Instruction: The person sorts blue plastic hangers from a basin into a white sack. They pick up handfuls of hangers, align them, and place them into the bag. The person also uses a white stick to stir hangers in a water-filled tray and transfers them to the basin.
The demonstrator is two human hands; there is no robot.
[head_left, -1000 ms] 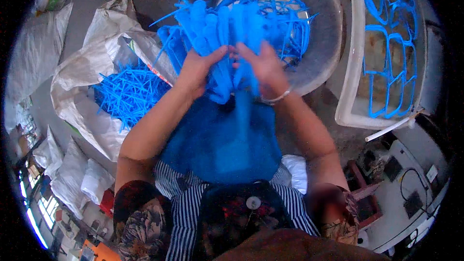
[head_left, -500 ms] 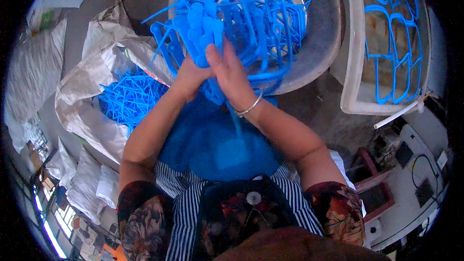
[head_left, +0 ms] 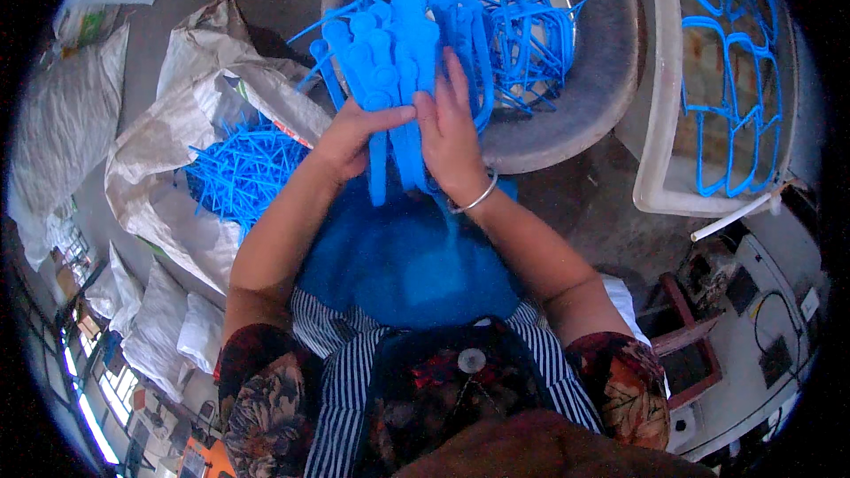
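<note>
A bundle of blue plastic moulded pieces (head_left: 390, 49), flat strips with rounded ends, stands between my two hands over my lap. My left hand (head_left: 347, 134) is wrapped round its lower left side, thumb across the front. On the right side, my right hand (head_left: 453, 137) presses against the bundle, its fingers behind or along the edge and its thumb near the left thumb. Just beyond, a large grey basin (head_left: 611, 80) holds tangled thin blue plastic frames (head_left: 536, 44). A blue cloth (head_left: 398, 270) covers my lap below the bundle.
To the left, an open white woven sack (head_left: 146, 164) contains many thin blue sticks (head_left: 243, 173). A pale tub (head_left: 657, 124) at the right holds looped blue frames (head_left: 726, 111), with a white rod (head_left: 730, 217) by its near corner. Several stuffed white sacks (head_left: 155, 336) lie at lower left.
The bundle has turned more upright, showing more of its strips. My right hand has shifted from across the front to the bundle's right side; both hands still hold it.
</note>
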